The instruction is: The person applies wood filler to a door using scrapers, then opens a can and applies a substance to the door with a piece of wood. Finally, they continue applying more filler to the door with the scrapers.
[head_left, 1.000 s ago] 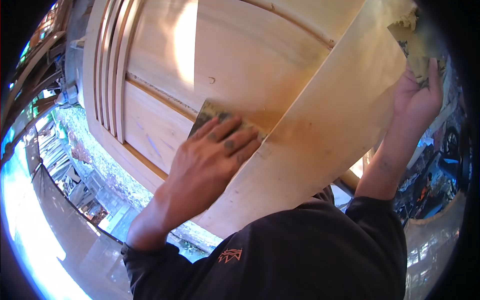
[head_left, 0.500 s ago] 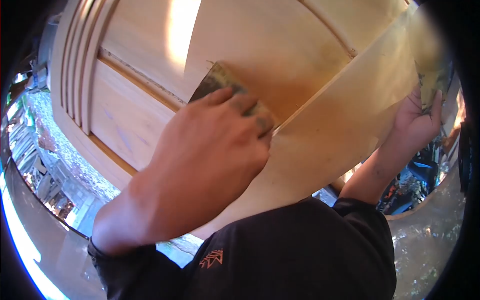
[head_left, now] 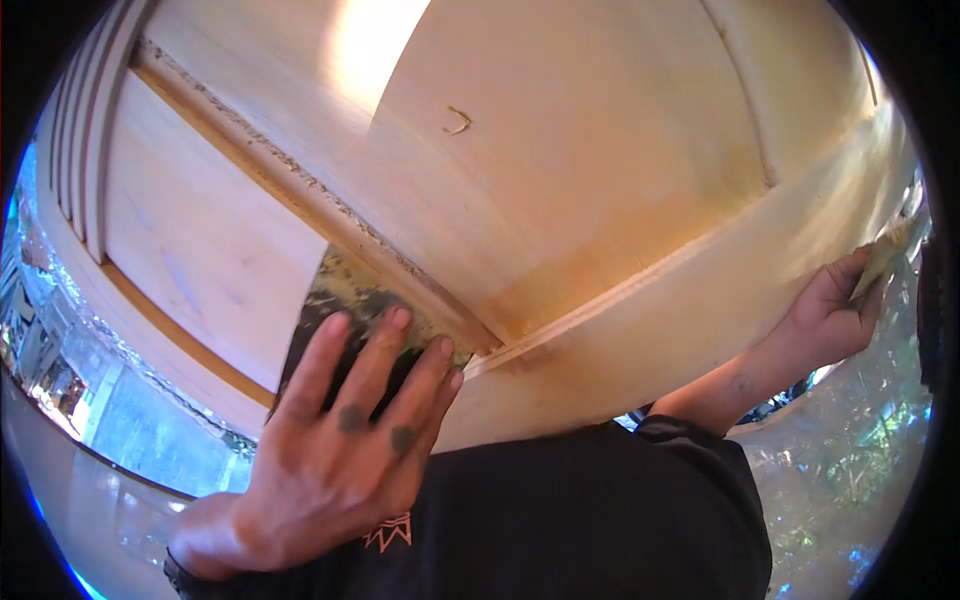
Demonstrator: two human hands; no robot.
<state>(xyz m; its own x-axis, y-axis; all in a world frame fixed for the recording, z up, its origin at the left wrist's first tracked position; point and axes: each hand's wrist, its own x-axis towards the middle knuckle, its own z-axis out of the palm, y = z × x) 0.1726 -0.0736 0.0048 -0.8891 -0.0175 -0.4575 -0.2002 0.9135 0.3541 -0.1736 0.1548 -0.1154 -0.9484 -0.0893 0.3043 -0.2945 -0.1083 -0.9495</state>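
My left hand (head_left: 345, 440) lies with its fingers spread over the back of a flat, putty-stained scraper (head_left: 345, 275), pressing it near the inner corner of a pale wooden panelled piece (head_left: 560, 140). Its thumb is hidden underneath. Dark grey spots mark the knuckles. Beside the scraper runs a groove (head_left: 270, 165) with rough, crumbly filler along its edge. At the far right, my right hand (head_left: 835, 305) pinches a second flat piece smeared with yellowish putty (head_left: 885, 260), close to the end of the wood's lower rail (head_left: 640, 350).
A small curled strand (head_left: 458, 121) rests on the large panel. Fluted moulding (head_left: 95, 130) lines the left side of the wood. Bright sunlight (head_left: 375, 45) falls across its top. Beyond the left edge lie a pale ground strip and clutter (head_left: 50, 370).
My left hand has moved down and left with the scraper, from the large panel to the groove's corner end. My right hand and its smeared piece appear lower. The view has shifted.
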